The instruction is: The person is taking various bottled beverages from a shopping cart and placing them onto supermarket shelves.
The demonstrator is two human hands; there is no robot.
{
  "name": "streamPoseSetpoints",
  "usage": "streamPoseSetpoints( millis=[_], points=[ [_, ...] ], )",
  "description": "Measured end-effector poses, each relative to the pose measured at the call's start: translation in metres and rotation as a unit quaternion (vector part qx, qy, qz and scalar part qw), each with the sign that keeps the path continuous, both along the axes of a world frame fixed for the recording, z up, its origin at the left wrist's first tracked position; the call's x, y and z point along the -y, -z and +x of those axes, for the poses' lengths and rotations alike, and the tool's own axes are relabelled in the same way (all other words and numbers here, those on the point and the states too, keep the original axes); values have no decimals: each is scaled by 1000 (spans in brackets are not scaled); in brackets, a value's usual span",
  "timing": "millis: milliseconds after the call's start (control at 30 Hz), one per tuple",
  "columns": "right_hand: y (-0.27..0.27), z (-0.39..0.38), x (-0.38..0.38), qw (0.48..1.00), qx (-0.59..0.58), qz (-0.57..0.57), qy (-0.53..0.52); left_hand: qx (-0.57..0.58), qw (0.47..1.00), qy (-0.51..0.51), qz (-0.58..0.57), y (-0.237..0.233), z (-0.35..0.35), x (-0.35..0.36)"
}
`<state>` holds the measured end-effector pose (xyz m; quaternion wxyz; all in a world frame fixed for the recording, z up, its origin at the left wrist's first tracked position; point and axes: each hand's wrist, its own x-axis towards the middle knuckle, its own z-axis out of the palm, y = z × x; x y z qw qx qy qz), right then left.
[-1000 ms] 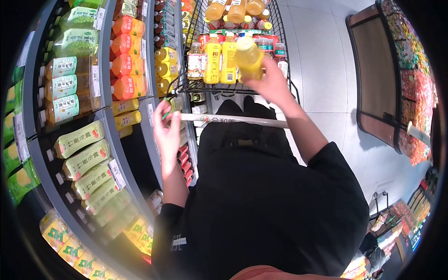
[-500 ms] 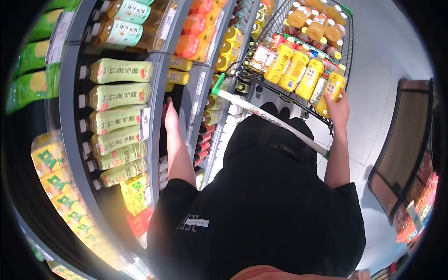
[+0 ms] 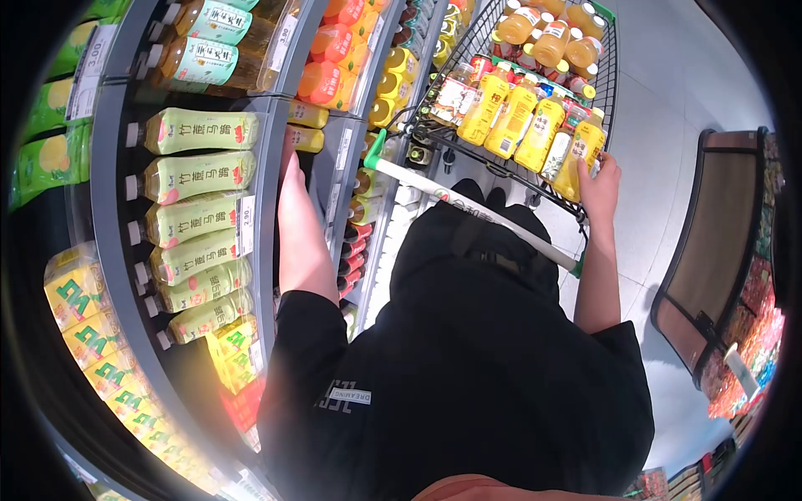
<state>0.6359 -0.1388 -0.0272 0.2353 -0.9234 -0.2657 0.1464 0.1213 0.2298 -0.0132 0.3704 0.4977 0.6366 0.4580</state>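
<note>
My left hand [image 3: 291, 159] reaches into the shelf on the left, close to the small yellow bottles [image 3: 307, 139]; the shelf edge partly hides its fingers. My right hand [image 3: 599, 185] is at the near right corner of the cart [image 3: 614, 75], with its fingers around the lower part of a yellow bottle [image 3: 581, 157]. That bottle stands tilted at the end of a row of similar yellow bottles [image 3: 511, 115]. Behind the row lie amber bottles [image 3: 551, 43] with white caps. The cart's handle [image 3: 468, 204] crosses in front of my body, with neither hand on it.
Pale green bottles [image 3: 200, 174] lie stacked on the left shelf, with orange-labelled bottles [image 3: 336, 42] farther along. Yellow cartons [image 3: 92, 334] are at the lower left. A brown panel with a black frame [image 3: 710, 234] stands on the right, beside the grey floor [image 3: 652, 167].
My left hand has moved up and farther into the shelf, towards the small yellow bottles. The cart and shelves sit slightly farther left in view. My right hand stays at the end bottle.
</note>
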Motion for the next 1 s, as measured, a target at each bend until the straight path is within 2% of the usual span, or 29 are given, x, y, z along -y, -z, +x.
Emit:
streamPoseSetpoints(
  millis=[67,167,200,300,367,400,467,500,567,633,700,833,900,967,1000],
  points=[
    [-8,-3,2,999,11,35,19,35,999,7,-22,6,-9,1],
    [-9,-7,4,995,39,95,16,-31,996,-72,-30,-45,43,49],
    [-10,-6,4,992,52,116,11,-42,997,-62,3,-45,50,62],
    [-19,-14,-3,985,59,165,2,-279,948,-35,146,-36,55,89],
    [-28,-24,-9,978,68,192,-36,-85,985,11,149,-19,55,113],
    [-33,-29,-12,975,74,202,-53,-128,980,-4,155,-43,76,139],
    [-43,-42,-20,969,55,222,-89,-159,946,45,278,-47,80,166],
    [-50,-51,-22,966,26,230,-112,-107,941,56,316,-61,89,179],
    [-71,-72,-31,962,-9,224,-158,-134,925,69,348,-88,89,192],
    [-88,-92,-39,950,-107,218,-197,-90,926,142,337,-118,96,198],
    [-106,-105,-45,898,-152,283,-299,-2,940,208,271,-139,116,207],
    [-139,-124,-59,824,-125,330,-443,136,934,315,100,-155,154,222],
    [-150,-129,-60,816,-154,302,-468,208,902,375,39,-152,171,230],
    [-149,-123,-57,829,-224,250,-447,195,882,429,-18,-151,182,230],
    [-147,-119,-56,833,-259,223,-435,158,876,455,-11,-145,182,224]
  ],
)
